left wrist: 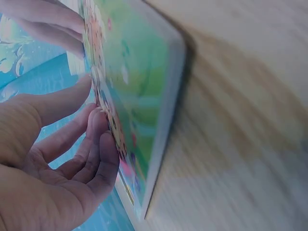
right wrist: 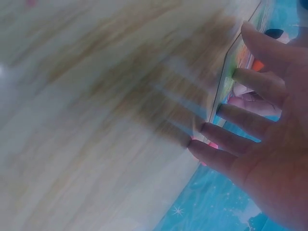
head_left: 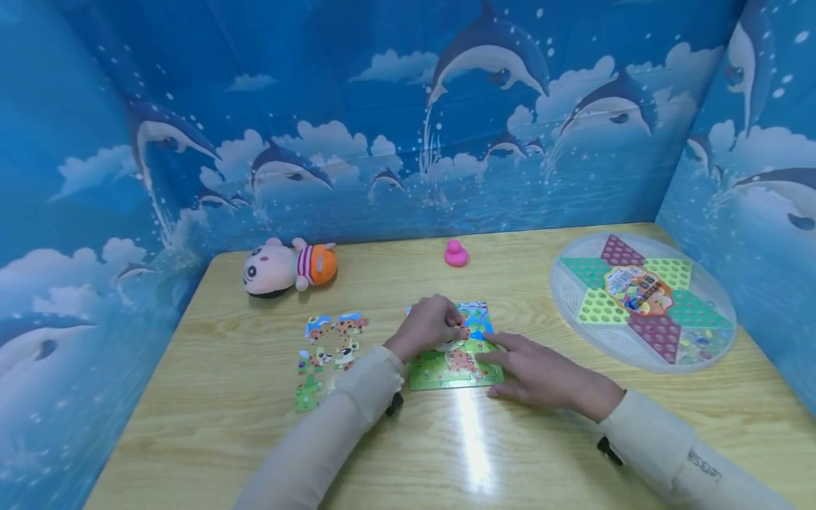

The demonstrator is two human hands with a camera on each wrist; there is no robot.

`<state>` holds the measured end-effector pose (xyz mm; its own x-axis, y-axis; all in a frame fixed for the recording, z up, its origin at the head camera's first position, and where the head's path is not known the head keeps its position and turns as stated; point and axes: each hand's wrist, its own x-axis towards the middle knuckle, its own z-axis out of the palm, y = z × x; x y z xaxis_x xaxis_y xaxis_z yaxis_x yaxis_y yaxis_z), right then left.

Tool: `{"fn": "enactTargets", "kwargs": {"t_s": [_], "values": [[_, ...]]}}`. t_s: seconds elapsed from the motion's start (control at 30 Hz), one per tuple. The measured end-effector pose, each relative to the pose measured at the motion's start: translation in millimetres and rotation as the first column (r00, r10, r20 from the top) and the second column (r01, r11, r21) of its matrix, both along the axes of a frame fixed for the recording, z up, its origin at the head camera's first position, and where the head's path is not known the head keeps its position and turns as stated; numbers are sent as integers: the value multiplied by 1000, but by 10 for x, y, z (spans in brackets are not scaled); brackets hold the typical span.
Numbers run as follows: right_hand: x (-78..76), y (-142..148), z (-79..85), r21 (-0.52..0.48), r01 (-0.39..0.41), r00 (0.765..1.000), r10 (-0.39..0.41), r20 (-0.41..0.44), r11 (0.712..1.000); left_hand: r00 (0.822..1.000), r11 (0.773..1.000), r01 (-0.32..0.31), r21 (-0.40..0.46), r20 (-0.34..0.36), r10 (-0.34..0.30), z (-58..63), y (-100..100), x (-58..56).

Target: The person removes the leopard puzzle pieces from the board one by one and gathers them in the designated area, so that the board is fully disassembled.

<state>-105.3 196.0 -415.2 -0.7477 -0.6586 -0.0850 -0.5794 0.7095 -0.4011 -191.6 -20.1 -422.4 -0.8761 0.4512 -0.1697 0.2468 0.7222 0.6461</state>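
Observation:
The left hand [head_left: 430,326] bends over a jigsaw puzzle [head_left: 452,379], a flat board with a green and blue picture and spotted animals. Its thumb and fingertips pinch a puzzle piece [head_left: 464,330] at the picture's surface; the fingers hide most of the piece. Seen edge-on in the left wrist view, the board [left wrist: 159,106] lies on the table under the curled fingers. The right hand [head_left: 532,368] is spread, its fingers [right wrist: 255,82] reaching onto the puzzle's right edge and its thumb by the lower right corner.
Loose puzzle pieces [head_left: 309,393] lie left of the board. Behind them is a plush doll [head_left: 274,269]; a pink rubber duck [head_left: 455,253] stands at the back. On the right sits a round Chinese checkers board [head_left: 580,326]. Dolphin-print cloth [head_left: 382,106] walls the wooden table [head_left: 210,397].

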Motion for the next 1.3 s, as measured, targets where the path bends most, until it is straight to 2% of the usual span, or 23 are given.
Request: {"fn": "enactTargets", "kwargs": {"t_s": [0.47,0.73,0.93,1.3], "values": [[3,-5,-11,9,1,1000,-1,-4,1000,999,999,-38,-2,-9,38,-10,61,16],[7,-19,-11,12,2,1000,-2,6,1000,996,993,-76,88,-27,79,-29,65,21],[2,-7,7,-2,-12,1000,12,-4,1000,994,981,-108,161,8,108,-27,58,24],[12,-7,-3,2,-14,1000,14,-24,1000,984,967,-172,189,82,159,33,11,34]]}}
